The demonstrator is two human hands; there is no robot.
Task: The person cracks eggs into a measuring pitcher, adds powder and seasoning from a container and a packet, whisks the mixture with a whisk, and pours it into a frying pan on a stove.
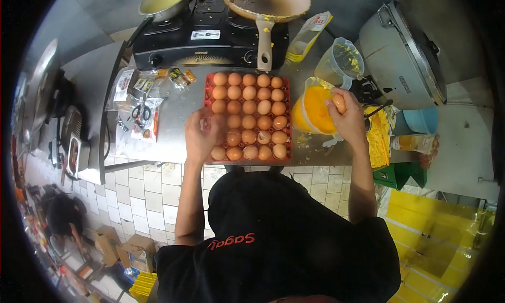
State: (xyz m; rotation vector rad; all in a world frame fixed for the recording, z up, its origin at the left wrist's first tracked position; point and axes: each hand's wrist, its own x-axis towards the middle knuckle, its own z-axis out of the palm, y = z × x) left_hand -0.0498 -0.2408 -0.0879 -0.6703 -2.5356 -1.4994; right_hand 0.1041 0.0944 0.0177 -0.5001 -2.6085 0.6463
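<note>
My right hand (349, 119) is closed around a brown egg (340, 103) above a clear jug (299, 116) of orange-yellow liquid egg (319, 104). To its left lies a red egg tray (289, 154) with rows of brown eggs (249, 108). At least one piece in the tray's lower right part looks like a broken shell (264, 137). Over the tray's left edge, my left hand (202, 134) has bent fingers smeared by motion, so whether they hold anything is unclear.
Behind the tray stands a black gas stove (205, 54) with a pan (266, 0) and a pot (164, 2). Scissors (141, 112) and packets lie left. A second jug (340, 58), a large lidded metal container (394, 61) and a yellow-filled tray (377, 140) stand right.
</note>
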